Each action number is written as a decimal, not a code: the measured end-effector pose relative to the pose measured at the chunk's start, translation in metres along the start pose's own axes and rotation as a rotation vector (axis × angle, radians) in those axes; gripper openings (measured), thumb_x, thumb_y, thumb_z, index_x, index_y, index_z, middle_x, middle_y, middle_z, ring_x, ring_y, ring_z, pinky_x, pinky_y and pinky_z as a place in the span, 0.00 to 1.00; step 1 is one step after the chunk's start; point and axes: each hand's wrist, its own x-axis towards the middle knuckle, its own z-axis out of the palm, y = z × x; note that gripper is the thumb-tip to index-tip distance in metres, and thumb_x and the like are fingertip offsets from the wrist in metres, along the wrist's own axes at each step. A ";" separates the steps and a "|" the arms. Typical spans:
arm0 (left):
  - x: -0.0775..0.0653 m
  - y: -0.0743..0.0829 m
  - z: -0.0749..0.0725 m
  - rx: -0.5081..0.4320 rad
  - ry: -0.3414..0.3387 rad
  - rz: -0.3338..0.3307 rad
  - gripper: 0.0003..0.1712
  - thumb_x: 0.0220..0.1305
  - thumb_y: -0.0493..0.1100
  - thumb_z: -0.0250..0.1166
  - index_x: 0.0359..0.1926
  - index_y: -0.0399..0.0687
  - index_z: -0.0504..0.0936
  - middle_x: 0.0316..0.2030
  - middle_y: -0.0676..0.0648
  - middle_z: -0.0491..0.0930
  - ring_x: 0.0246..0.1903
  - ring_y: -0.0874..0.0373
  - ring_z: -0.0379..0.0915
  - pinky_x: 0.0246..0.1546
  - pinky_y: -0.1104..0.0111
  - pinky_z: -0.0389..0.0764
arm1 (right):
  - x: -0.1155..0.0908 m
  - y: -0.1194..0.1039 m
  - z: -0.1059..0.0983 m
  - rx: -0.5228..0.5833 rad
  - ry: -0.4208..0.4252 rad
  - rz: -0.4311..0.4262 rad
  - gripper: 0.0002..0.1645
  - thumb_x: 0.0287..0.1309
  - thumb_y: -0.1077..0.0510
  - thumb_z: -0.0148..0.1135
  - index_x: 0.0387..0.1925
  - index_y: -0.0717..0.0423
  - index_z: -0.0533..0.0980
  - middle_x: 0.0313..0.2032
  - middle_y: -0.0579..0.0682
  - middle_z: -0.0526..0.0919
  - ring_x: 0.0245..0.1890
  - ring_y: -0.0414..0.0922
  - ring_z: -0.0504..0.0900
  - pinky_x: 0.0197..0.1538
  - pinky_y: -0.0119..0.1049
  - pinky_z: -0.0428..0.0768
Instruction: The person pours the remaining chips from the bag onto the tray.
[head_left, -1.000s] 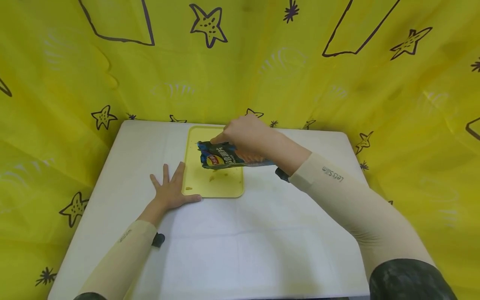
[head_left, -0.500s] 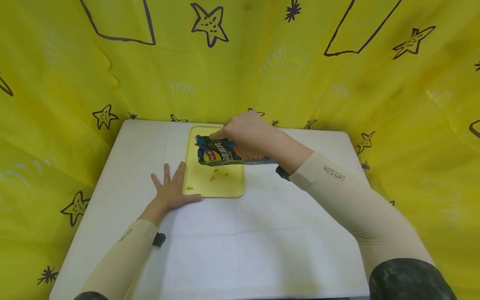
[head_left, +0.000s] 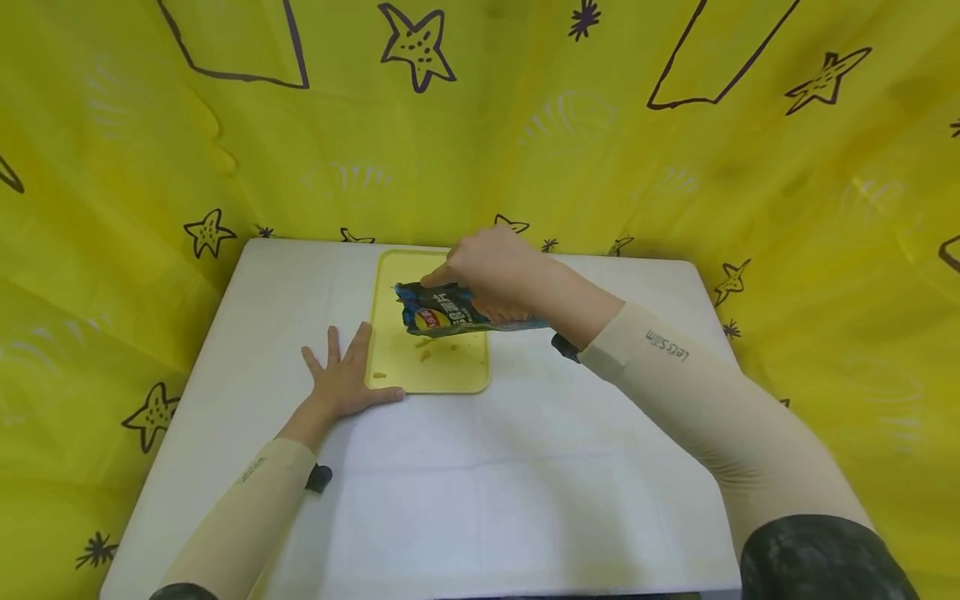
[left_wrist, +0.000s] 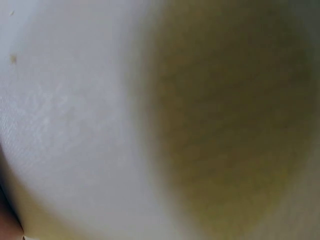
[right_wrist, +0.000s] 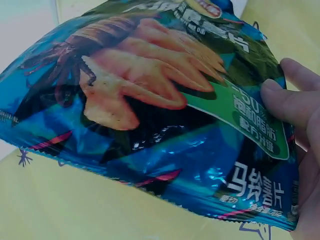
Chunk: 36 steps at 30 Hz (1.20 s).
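Note:
My right hand (head_left: pixel 491 271) grips a blue and black potato chip bag (head_left: pixel 453 312) over the yellow tray (head_left: pixel 468 382). The bag lies nearly on its side, its crumpled end pointing left above the tray. In the right wrist view the bag's printed front (right_wrist: pixel 150 100) fills much of the picture, with the right hand's fingers (right_wrist: pixel 295 100) pinching its edge. A few small chip pieces (head_left: pixel 425 356) lie on the tray. My left hand (head_left: pixel 345 383) is spread at the tray's near left corner, thumb along its front edge. A dark yellowish blur covers most of the left wrist view.
A white-covered table (head_left: pixel 487 500) carries the tray near its back edge. Behind and on both sides hangs a yellow curtain (head_left: pixel 480 150) with drawn stars. A tiny crumb (left_wrist: pixel 13 59) shows on the pale surface in the left wrist view.
The bag's left end rose slightly half a second ago and has come back down over the tray. The left hand and the tray have stayed in place.

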 end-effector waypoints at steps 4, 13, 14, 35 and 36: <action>0.000 0.000 0.001 0.003 0.008 0.000 0.77 0.29 0.88 0.48 0.71 0.51 0.30 0.71 0.44 0.37 0.66 0.39 0.11 0.48 0.37 0.10 | -0.001 -0.001 0.000 -0.017 -0.012 -0.006 0.44 0.38 0.67 0.61 0.56 0.23 0.70 0.28 0.38 0.79 0.19 0.43 0.67 0.19 0.35 0.68; 0.000 0.001 0.002 0.000 0.001 -0.005 0.76 0.28 0.89 0.47 0.71 0.53 0.29 0.72 0.45 0.37 0.66 0.39 0.11 0.48 0.38 0.09 | -0.004 0.001 -0.004 0.026 -0.005 0.037 0.43 0.41 0.63 0.64 0.58 0.24 0.69 0.27 0.40 0.78 0.19 0.43 0.65 0.19 0.34 0.65; 0.000 0.000 0.001 0.003 -0.002 -0.006 0.76 0.29 0.89 0.47 0.71 0.52 0.29 0.72 0.45 0.37 0.66 0.39 0.11 0.48 0.38 0.09 | -0.004 0.001 -0.004 0.025 -0.005 0.030 0.42 0.41 0.62 0.65 0.58 0.24 0.69 0.28 0.39 0.79 0.19 0.43 0.65 0.19 0.34 0.66; 0.001 0.000 0.003 -0.008 0.012 -0.003 0.76 0.29 0.89 0.48 0.72 0.51 0.30 0.71 0.44 0.38 0.66 0.40 0.12 0.47 0.38 0.09 | 0.004 -0.004 -0.011 -0.033 -0.040 0.009 0.43 0.41 0.64 0.64 0.56 0.21 0.69 0.33 0.37 0.83 0.22 0.42 0.68 0.21 0.34 0.70; 0.001 0.000 0.004 -0.010 0.013 -0.001 0.76 0.29 0.88 0.48 0.72 0.51 0.31 0.71 0.44 0.39 0.66 0.39 0.12 0.47 0.38 0.09 | 0.004 -0.004 -0.011 -0.036 -0.039 0.011 0.43 0.40 0.64 0.63 0.56 0.21 0.69 0.33 0.37 0.82 0.21 0.42 0.68 0.21 0.35 0.70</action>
